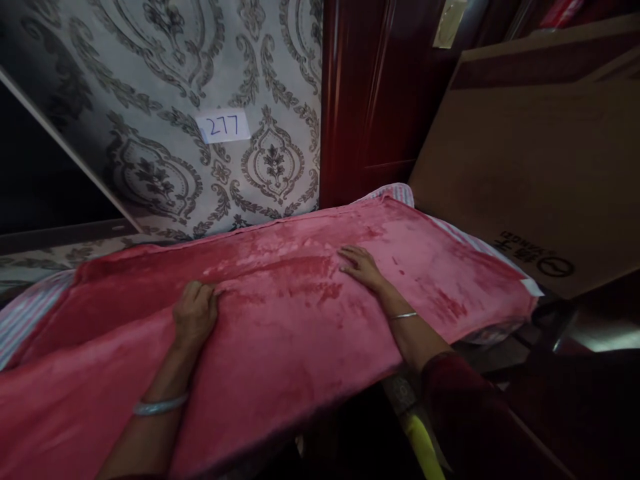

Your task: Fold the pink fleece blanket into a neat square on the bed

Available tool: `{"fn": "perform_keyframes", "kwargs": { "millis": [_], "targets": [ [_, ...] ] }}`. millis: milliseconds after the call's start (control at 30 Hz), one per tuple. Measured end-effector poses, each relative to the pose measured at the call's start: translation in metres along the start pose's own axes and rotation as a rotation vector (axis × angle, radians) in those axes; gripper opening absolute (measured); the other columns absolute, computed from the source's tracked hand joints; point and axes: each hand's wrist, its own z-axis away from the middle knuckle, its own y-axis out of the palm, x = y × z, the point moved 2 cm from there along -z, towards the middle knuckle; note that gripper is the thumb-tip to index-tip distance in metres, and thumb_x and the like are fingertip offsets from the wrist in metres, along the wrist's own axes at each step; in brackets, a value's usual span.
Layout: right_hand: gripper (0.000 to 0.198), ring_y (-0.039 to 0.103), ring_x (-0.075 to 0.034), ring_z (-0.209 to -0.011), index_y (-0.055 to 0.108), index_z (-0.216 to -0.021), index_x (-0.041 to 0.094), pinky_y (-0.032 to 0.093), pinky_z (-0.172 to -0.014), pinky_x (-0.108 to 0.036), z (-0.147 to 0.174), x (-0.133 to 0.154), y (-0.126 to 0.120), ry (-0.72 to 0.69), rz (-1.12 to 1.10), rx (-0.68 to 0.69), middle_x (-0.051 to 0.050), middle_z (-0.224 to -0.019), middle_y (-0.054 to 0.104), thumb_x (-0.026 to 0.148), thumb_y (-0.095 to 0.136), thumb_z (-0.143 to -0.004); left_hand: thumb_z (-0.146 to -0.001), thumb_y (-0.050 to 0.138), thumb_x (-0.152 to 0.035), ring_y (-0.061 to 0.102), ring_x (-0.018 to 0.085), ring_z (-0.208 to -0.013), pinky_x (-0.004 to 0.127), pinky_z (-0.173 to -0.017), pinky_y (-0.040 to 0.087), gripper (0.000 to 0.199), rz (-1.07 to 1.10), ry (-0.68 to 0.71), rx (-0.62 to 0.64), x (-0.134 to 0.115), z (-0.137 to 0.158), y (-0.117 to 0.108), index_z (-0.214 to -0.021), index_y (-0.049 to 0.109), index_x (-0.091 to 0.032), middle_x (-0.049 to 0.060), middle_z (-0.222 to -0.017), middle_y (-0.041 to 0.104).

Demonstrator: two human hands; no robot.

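A pink plush blanket is spread over a long, narrow surface, with a raised fold running along its middle. My left hand is closed on the blanket at this fold, its fingers curled into the cloth. To the right, my right hand lies on the blanket with its fingers stretched out. Beneath the blanket, a striped cloth shows at the left end and along the far right edge.
Patterned wallpaper with a paper label reading 277 rises behind the surface. A dark red wooden door is beside it. On the right leans a large cardboard box. A dark panel stands at the left.
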Motion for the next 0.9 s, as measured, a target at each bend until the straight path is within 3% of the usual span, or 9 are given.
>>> {"fn": "perform_keyframes", "kwargs": {
  "millis": [100, 233, 400, 533, 633, 900],
  "targets": [
    [0.038, 0.056, -0.029, -0.129, 0.072, -0.128, 0.026, 0.041, -0.109, -0.051, -0.005, 0.007, 0.008, -0.042, 0.023, 0.013, -0.012, -0.138, 0.066, 0.038, 0.071, -0.092, -0.099, 0.042, -0.040, 0.056, 0.024, -0.077, 0.035, -0.068, 0.044, 0.034, -0.028, -0.041, 0.020, -0.001, 0.000, -0.006, -0.078, 0.062, -0.022, 0.009, -0.078, 0.058],
    [0.018, 0.062, -0.025, -0.113, 0.079, -0.107, 0.022, 0.044, -0.102, -0.043, -0.010, 0.022, 0.009, -0.065, 0.016, 0.006, -0.012, -0.119, 0.074, 0.022, 0.066, -0.094, -0.099, 0.040, -0.043, 0.055, 0.024, -0.076, 0.035, -0.067, 0.044, 0.037, -0.062, -0.047, 0.033, -0.001, 0.000, -0.007, -0.076, 0.061, -0.023, 0.008, -0.076, 0.057],
    [0.020, 0.063, -0.025, -0.097, 0.075, -0.092, 0.019, 0.047, -0.090, -0.038, -0.011, 0.033, 0.007, -0.004, 0.054, -0.005, -0.011, -0.098, 0.074, 0.014, 0.056, -0.095, -0.101, 0.038, -0.047, 0.057, 0.025, -0.078, 0.036, -0.070, 0.045, 0.041, -0.048, -0.040, 0.035, -0.002, -0.001, -0.006, -0.080, 0.063, -0.022, 0.009, -0.077, 0.059],
    [0.024, 0.063, -0.026, -0.091, 0.070, -0.093, 0.018, 0.048, -0.084, -0.036, -0.010, 0.032, 0.005, 0.128, 0.099, -0.130, -0.013, -0.096, 0.072, 0.015, 0.047, -0.097, -0.101, 0.037, -0.048, 0.059, 0.026, -0.081, 0.037, -0.074, 0.047, 0.043, -0.049, -0.029, 0.108, -0.001, 0.000, -0.002, -0.078, 0.062, -0.022, 0.010, -0.079, 0.061],
    [0.024, 0.063, -0.026, -0.092, 0.069, -0.095, 0.019, 0.048, -0.085, -0.037, -0.009, 0.031, 0.004, 0.142, 0.106, -0.192, -0.013, -0.097, 0.072, 0.017, 0.045, -0.098, -0.101, 0.035, -0.046, 0.060, 0.025, -0.082, 0.036, -0.075, 0.048, 0.043, -0.048, -0.031, 0.198, 0.001, 0.001, 0.001, -0.076, 0.061, -0.022, 0.009, -0.081, 0.063],
    [0.028, 0.062, -0.026, -0.097, 0.069, -0.099, 0.021, 0.047, -0.087, -0.037, -0.009, 0.032, 0.004, 0.079, 0.051, -0.091, -0.012, -0.101, 0.071, 0.021, 0.041, -0.101, -0.099, 0.035, -0.046, 0.061, 0.026, -0.084, 0.035, -0.074, 0.049, 0.042, -0.050, -0.042, 0.296, 0.007, 0.002, 0.002, -0.076, 0.062, -0.022, 0.009, -0.082, 0.063]
  ]
}}
